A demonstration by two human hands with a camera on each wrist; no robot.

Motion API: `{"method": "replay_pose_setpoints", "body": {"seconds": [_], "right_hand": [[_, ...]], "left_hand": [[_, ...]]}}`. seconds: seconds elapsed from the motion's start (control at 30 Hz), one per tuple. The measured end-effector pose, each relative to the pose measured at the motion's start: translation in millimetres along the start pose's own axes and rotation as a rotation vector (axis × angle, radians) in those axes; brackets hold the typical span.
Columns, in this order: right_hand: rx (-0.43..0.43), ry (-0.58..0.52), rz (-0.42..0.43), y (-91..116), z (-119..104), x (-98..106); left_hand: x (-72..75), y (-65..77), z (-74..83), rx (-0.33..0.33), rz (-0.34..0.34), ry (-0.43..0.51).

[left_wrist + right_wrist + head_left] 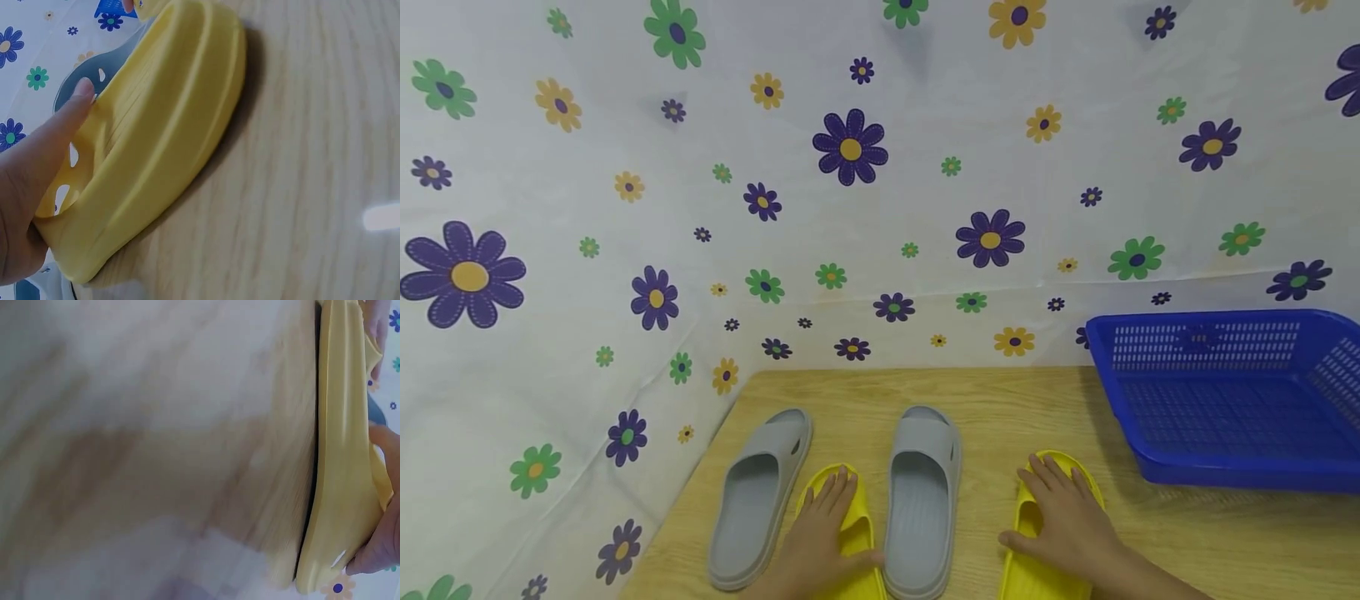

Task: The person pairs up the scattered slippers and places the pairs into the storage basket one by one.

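Note:
My left hand (820, 537) lies over the strap of a yellow slipper (857, 542), gripping its toe part with the thumb out to the right side. From the left wrist, the thumb (69, 112) shows across that slipper's opening; the other fingers are mostly hidden. A second yellow slipper (1026, 567) sits farther right, held by my right hand (1067, 521) over its strap, thumb at the left edge. Its long sole edge (344, 425) shows in the right wrist view. Two grey slippers stand toes away: one (748, 517) left of my left hand, another (921, 517) between both hands.
A blue plastic basket (1240, 471) stands at the right on the wood-grain table (1000, 392). White cloth (910, 200) printed with flowers hangs behind the table and along its left side.

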State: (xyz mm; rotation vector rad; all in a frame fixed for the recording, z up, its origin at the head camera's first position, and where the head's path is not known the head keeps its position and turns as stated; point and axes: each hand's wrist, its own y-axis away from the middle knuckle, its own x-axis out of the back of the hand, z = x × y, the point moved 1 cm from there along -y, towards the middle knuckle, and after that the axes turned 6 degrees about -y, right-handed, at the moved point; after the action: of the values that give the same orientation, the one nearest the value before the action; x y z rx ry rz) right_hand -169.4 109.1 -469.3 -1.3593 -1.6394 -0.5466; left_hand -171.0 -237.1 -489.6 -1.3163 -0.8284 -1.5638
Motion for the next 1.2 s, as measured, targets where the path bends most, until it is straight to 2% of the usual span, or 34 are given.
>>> {"method": "replay_pose_setpoints", "body": {"seconds": [0.1,0.23,0.33,0.47,0.57,0.63,0.73,0.8,0.97,1.03,1.2], "right_hand": [[0.042,-0.005,0.006,0.5,1.3,2.5],[0.111,-0.032,-0.038,-0.1,5.5,6.4],[0.194,-0.103,-0.136,-3.2,12.1,10.0],[0.283,-0.222,-0.324,-8.2,23.2,18.5],[0.365,-0.236,-0.416,-10.2,32.0,26.3],[0.442,-0.213,-0.438,-10.4,37.7,30.6],[0.559,-0.151,-0.435,-9.6,44.9,35.2],[0.62,-0.098,-0.422,-10.0,48.5,36.1],[0.744,0.043,-0.357,-12.8,54.8,35.3],[0.793,0.081,-0.326,-14.3,55.8,36.6],[0.819,0.128,-0.329,-18.1,55.2,40.6]], "left_hand": [[2.5,-1.7,-3.8,-0.056,-0.035,0.033],[9.1,-4.7,-8.5,-0.133,-0.081,0.104],[16.8,-6.8,-12.2,-0.189,-0.114,0.128],[27.9,-8.9,-15.5,-0.257,-0.174,0.133],[32.7,-11.3,-17.9,-0.325,-0.22,0.118],[33.6,-12.8,-20.6,-0.373,-0.249,0.112],[33.5,-14.1,-26.4,-0.442,-0.283,0.101],[34.4,-14.1,-30.4,-0.464,-0.306,0.086],[40.3,-13.1,-32.3,-0.449,-0.351,0.017],[42.3,-13.5,-31.8,-0.463,-0.355,-0.012],[41.1,-19.9,-37.7,-0.637,-0.308,-0.107]]}}
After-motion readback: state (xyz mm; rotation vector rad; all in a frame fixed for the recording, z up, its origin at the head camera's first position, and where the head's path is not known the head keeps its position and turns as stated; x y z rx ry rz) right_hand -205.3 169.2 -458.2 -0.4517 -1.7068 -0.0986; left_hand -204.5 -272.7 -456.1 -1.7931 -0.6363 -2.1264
